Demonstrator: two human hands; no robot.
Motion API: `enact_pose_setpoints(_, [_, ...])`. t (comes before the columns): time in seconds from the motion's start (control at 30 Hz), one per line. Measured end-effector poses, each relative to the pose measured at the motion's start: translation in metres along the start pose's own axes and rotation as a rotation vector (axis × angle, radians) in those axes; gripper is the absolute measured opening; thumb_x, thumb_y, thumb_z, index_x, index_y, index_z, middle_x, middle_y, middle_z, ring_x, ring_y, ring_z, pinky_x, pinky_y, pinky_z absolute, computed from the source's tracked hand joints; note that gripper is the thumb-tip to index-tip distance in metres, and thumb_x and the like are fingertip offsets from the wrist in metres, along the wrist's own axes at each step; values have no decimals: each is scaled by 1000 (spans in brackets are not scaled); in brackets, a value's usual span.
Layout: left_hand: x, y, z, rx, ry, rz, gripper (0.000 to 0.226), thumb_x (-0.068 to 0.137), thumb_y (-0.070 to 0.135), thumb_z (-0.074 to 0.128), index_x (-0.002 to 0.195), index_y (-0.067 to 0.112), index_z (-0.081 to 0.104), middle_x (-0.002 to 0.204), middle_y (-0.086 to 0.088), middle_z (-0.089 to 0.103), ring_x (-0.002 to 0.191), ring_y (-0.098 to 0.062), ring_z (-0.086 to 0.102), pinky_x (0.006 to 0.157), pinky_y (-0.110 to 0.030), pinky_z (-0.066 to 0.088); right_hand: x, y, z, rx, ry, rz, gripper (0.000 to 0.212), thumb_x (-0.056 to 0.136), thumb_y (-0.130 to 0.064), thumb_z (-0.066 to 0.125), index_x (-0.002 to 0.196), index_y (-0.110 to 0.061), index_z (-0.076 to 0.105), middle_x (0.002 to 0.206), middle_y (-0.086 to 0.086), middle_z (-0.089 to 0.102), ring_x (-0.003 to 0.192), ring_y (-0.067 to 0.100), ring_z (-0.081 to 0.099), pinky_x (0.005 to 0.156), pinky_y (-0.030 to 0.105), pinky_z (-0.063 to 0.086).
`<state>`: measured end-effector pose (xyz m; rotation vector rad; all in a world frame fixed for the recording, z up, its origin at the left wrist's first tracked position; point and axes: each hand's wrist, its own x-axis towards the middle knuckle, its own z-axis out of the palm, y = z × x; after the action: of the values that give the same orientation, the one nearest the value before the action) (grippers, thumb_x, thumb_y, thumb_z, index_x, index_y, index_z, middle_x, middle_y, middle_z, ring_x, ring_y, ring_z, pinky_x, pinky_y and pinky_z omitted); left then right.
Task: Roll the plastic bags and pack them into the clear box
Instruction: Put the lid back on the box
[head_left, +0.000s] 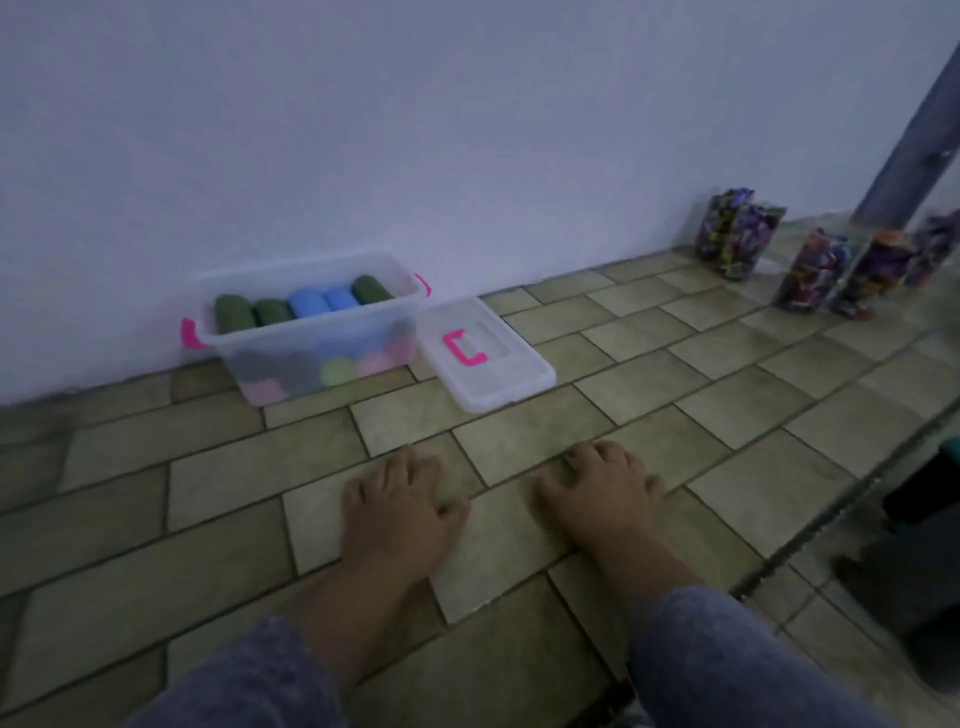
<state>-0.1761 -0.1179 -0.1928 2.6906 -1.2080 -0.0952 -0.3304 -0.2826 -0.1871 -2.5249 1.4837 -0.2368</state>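
Plastic bags, rolled up green and blue, sit in the clear box by the wall. More rolls show through its side. The lid lies on the floor just beside it. The left hand and right hand rest on the floor, fingers spread, holding nothing. No loose bag shows, so packing looks nearly done. Next, I think, find another bag or reach for the lid.

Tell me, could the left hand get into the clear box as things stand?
Probably yes: the left hand lies flat on the floor, the clear box stands open, its lid beside it, nothing between them.
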Motion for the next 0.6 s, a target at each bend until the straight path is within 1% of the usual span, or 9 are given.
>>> enact_pose_setpoints(0.07, [11,-14,-5,-30,0,-85,71,81,68,37,143,35,28,157,-1,12,142,-23,14,111,-50,15,17,-9,-3,-3,12,14,70,67,-73,33,126,-39,47,135,-2,46,126,23,39,101,52,26])
enact_pose_setpoints(0.17, [24,-45,-12,-12,3,-241,75,82,71,32,147,35,21,158,-3,8,143,-28,9,112,-53,12,54,-27,-5,-1,-10,-30,79,65,-77,39,132,-35,42,139,0,43,129,23,39,102,49,29])
enact_pose_setpoints(0.27, [29,-67,-9,-14,-21,-318,77,82,75,23,148,37,14,159,-4,3,144,-28,3,113,-55,9,88,-56,-5,47,13,-189,80,63,-77,49,130,-32,45,136,2,46,123,25,45,99,43,35])
enact_pose_setpoints(0.33, [29,-69,-6,0,-4,-309,78,82,76,17,148,37,11,159,-1,1,144,-27,0,113,-55,8,104,-79,-2,92,-64,-295,81,64,-77,52,131,-32,46,141,1,42,128,24,40,105,46,34])
enact_pose_setpoints(0.37, [30,-69,-5,8,6,-309,78,81,76,16,149,37,11,159,0,1,144,-27,0,113,-55,7,108,-89,2,80,-110,-325,81,65,-77,51,132,-33,44,143,0,39,131,23,35,108,51,28])
enact_pose_setpoints(0.43, [30,-68,-3,25,18,-322,79,80,77,16,149,36,12,160,1,0,145,-26,-1,113,-55,7,112,-104,7,2,-154,-356,71,71,-74,48,130,-36,44,138,-3,40,130,22,33,106,61,19])
enact_pose_setpoints(0.5, [29,-68,-3,36,25,-330,81,80,77,15,149,35,11,160,1,0,145,-25,-2,113,-54,6,113,-111,10,-25,-146,-368,55,78,-66,45,124,-36,48,131,-4,46,125,21,38,103,66,20])
enact_pose_setpoints(0.57, [30,-68,-3,37,22,-336,82,79,77,15,149,35,10,160,1,-2,145,-24,-3,113,-54,3,111,-110,12,19,-97,-364,40,86,-52,46,120,-31,54,128,-5,51,124,21,41,104,64,25])
enact_pose_setpoints(0.6, [30,-68,-3,39,21,-337,82,79,77,15,149,36,10,160,2,-2,145,-23,-3,113,-54,3,110,-107,13,75,-63,-346,35,89,-43,49,120,-27,56,128,-3,54,125,22,42,106,60,27])
